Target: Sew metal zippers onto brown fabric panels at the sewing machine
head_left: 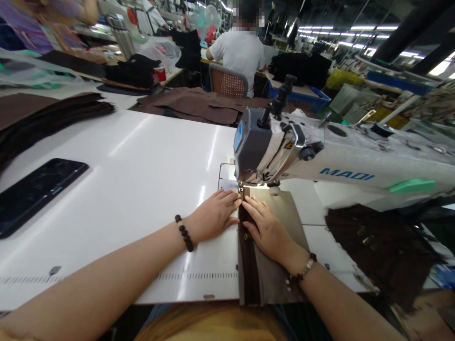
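A taupe fabric piece (284, 215) lies under the head of a white sewing machine (254, 147) and runs down to the table's front edge. Along its left side goes a dark brown zipper (250, 270) with a small brass-coloured pull. My left hand (213, 215) rests flat, fingers stretched, its tips at the zipper's left edge just before the presser foot (241, 188). On the fabric lies my right hand (268, 229), fingers spread, the tips touching the zipper. Neither hand grips anything. The needle point is too small to make out.
On the white table (152, 180) a black phone (42, 189) lies at left. Dark fabric stacks (53, 118) stand behind it. Brown pieces (384, 246) with brass-coloured parts are at right. Beyond, a person in white (234, 57) sits on a chair (229, 80).
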`<state>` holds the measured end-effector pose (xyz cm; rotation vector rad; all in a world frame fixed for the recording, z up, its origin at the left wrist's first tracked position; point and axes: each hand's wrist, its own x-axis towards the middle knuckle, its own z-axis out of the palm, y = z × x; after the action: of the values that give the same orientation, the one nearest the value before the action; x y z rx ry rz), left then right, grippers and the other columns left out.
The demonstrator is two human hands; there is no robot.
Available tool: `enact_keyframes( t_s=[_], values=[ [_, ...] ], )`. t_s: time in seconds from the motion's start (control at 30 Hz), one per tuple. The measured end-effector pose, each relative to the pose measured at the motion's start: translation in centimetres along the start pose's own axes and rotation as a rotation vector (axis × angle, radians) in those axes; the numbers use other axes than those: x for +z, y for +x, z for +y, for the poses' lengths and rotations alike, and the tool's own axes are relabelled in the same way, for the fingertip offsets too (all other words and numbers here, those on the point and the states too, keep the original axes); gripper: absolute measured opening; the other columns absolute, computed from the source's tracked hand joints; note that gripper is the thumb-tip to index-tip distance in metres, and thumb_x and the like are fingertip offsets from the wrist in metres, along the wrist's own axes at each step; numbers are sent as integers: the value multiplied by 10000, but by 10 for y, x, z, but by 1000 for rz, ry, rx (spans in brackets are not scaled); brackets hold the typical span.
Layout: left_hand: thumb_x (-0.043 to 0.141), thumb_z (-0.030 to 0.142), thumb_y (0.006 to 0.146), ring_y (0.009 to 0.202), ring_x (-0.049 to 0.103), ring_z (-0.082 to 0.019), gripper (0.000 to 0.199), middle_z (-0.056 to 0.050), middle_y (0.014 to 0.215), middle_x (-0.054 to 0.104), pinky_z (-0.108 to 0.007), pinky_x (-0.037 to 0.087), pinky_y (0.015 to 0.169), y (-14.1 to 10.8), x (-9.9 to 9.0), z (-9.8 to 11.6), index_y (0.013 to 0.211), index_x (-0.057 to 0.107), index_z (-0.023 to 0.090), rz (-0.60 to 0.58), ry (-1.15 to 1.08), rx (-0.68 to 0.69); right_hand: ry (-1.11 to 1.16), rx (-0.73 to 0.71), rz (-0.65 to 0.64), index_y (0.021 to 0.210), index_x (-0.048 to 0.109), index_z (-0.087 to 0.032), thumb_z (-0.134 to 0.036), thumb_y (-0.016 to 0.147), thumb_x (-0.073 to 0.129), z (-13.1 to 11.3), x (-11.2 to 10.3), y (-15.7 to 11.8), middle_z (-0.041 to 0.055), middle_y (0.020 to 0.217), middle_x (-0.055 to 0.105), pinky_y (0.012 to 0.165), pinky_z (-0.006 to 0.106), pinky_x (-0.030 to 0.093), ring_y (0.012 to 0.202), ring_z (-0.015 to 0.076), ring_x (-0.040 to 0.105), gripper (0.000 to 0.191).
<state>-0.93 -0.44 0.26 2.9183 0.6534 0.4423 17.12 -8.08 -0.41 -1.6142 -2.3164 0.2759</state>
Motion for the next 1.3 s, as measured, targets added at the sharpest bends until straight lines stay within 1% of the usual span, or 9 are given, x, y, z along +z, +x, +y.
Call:
enact_keyframes(
  t_s=[0.1, 0.2, 0.3, 0.4, 0.6, 0.7, 0.87, 1.13, 1.3],
  values=[
    [579, 239, 818, 1054, 464, -233, 298, -105, 1105, 517, -384, 373, 936, -10, -11, 17, 1074, 518, 99, -99, 5, 57, -1, 14, -17, 1272, 417, -107, -216, 866, 396, -1, -2, 1, 98, 1363, 363, 1062, 454, 259, 1285, 229, 276, 421],
    [525, 188, 842, 949, 509, -202, 180, -80, 990, 561, -351, 409, 879, -26, -24, 46, 1003, 551, 112, -173, -23, 192, -28, 31, -33, 1255, 432, -112, -220, 866, 403, -2, -3, 1, 104, 1367, 355, 1051, 491, 243, 1281, 246, 282, 404],
    [406, 153, 892, 920, 512, -189, 187, -85, 958, 572, -327, 420, 857, -41, -29, 73, 990, 560, 110, -144, -80, 278, -46, 46, -31, 1248, 433, -125, -228, 865, 412, -4, -4, 1, 103, 1365, 356, 1046, 520, 217, 1276, 247, 288, 397],
    [303, 127, 915, 893, 510, -195, 273, -95, 941, 577, -335, 436, 834, -50, -24, 87, 996, 560, 82, -61, -128, 283, -41, 44, -41, 1254, 425, -129, -245, 874, 402, -5, -6, 1, 109, 1362, 358, 1047, 507, 219, 1270, 238, 298, 398],
    [253, 137, 926, 831, 514, -195, 333, -102, 863, 585, -313, 475, 769, -53, -12, 95, 904, 579, 74, 28, -171, 228, -114, 4, -42, 1247, 439, -122, -248, 878, 389, -5, -8, 2, 123, 1360, 355, 1051, 502, 202, 1277, 246, 282, 393],
    [219, 139, 930, 859, 520, -193, 371, -115, 888, 588, -296, 480, 788, -54, -10, 99, 892, 583, 74, 70, -204, 188, -112, -8, -21, 1240, 439, -125, -244, 875, 382, -4, -7, 1, 121, 1388, 309, 1041, 525, 205, 1298, 252, 238, 389],
    [226, 145, 933, 921, 516, -191, 375, -105, 900, 594, -280, 455, 878, -58, -4, 104, 886, 590, 69, 128, -245, 132, -47, 2, -7, 1233, 427, -138, -231, 869, 379, -2, -4, 1, 108, 1393, 308, 1038, 524, 220, 1293, 234, 259, 379],
    [263, 127, 921, 988, 503, -185, 318, -100, 919, 594, -281, 430, 930, -62, 0, 105, 936, 578, 84, 106, -287, 103, -29, 30, -28, 1231, 409, -159, -217, 871, 367, -1, -4, 1, 67, 1405, 293, 1051, 508, 210, 1308, 204, 234, 368],
    [288, 120, 917, 1000, 502, -184, 287, -101, 941, 593, -285, 425, 939, -63, 1, 104, 951, 572, 86, 116, -287, 101, -17, 20, -6, 1220, 418, -150, -204, 868, 356, 0, -1, 1, 93, 1392, 315, 1043, 523, 212, 1300, 216, 254, 362]
  ],
)
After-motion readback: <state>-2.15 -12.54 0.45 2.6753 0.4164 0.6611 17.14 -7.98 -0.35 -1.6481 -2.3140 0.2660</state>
